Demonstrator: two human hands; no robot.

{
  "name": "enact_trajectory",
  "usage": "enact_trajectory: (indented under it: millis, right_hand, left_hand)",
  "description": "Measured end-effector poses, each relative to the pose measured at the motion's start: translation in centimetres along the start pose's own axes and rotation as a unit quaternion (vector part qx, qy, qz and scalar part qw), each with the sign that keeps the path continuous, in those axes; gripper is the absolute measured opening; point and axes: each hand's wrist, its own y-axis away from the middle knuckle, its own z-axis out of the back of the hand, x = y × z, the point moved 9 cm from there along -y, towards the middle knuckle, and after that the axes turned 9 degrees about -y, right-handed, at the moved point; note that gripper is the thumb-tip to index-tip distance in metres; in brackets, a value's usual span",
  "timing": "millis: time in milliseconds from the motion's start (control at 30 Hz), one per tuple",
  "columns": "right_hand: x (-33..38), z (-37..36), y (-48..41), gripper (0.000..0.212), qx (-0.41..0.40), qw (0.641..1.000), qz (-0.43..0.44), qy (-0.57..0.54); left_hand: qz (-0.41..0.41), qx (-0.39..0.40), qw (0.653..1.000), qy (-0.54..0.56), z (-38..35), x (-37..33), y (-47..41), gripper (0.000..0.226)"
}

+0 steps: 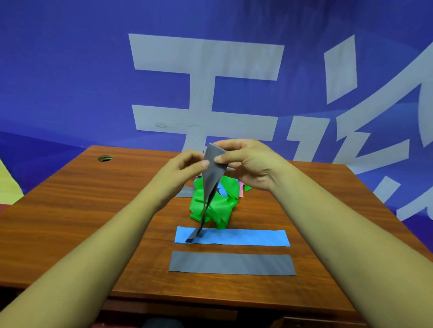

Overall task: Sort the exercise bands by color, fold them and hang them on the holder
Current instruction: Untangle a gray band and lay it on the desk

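- Across the whole far side, a blue banner (65,55) with large pale characters: backdrop only, no part in the job.
- Below it, a brown wooden table (69,219), serving as the sorting surface.
- Nearest on the table, a flat grey strip (232,263), folded and laid left to right, probably as the start of a grey row.
- Just beyond, parallel and apart, a flat blue strip (244,236), laid the same way, seemingly to keep colours in separate rows.
- Farther back, a crumpled green heap (220,206), not yet sorted, with a bit of blue showing inside it.
- Lifted above that heap, a held grey band (211,168), doubled over at the top, tail hanging and twisting down, lower end touching the left end of the flat blue strip. Raised, most likely, so the length drops straight before the next fold.
- On the right top corner of the fold, the right hand (250,165), thumb in front and fingers behind, clamped on the band to keep the layers matched.
- On the left edge, the left hand (182,169), thumb and forefinger pinched together on the band, steadying it.
- Beside the heap's far right, a pink scrap (241,191); at its far left, a grey scrap (183,193).
- At the far left of the table, a cable hole (105,157).
- No holder in view; hanging judged still some way off.
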Motion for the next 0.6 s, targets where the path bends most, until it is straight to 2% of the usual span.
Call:
enact_trajectory:
  millis: [33, 100, 233, 333, 400, 600]
  right_hand:
    - [0.3, -0.3, 0.1, 0.03, 0.01, 1.0, 0.002, 0.008]
    - [1.0, -0.5, 0.3, 0.029, 0.013, 0.999, 0.014, 0.041]
    - [2.0, 0.5, 0.7, 0.022, -0.013, 0.995, 0.04, 0.093]
    - [2.7, 1.7, 1.2, 0.02, -0.053, 0.963, 0.063, 0.256]
    - [3.1, 1.8, 1.5, 0.012, -0.064, 0.946, 0.073, 0.308]
    - [4.8, 3.7, 2.1, 0.007, -0.133, 0.975, 0.116, 0.132]
  left_hand:
    - [0.0, 0.005, 0.999, 0.043, -0.5, -0.1, -0.1, 0.037]
    - [-0.014, 0.017, 0.997, 0.073, -1.5, -0.7, -0.2, 0.032]
    - [-0.051, -0.039, 0.998, 0.006, -1.8, -1.7, -0.8, 0.009]
    - [-0.045, -0.057, 0.997, -0.019, -1.8, -1.2, -1.2, 0.012]
    - [-0.038, -0.042, 0.998, -0.004, -2.5, -1.1, -1.2, 0.014]
    - [0.086, 0.088, 0.991, 0.046, -6.7, 2.6, -0.6, 0.032]
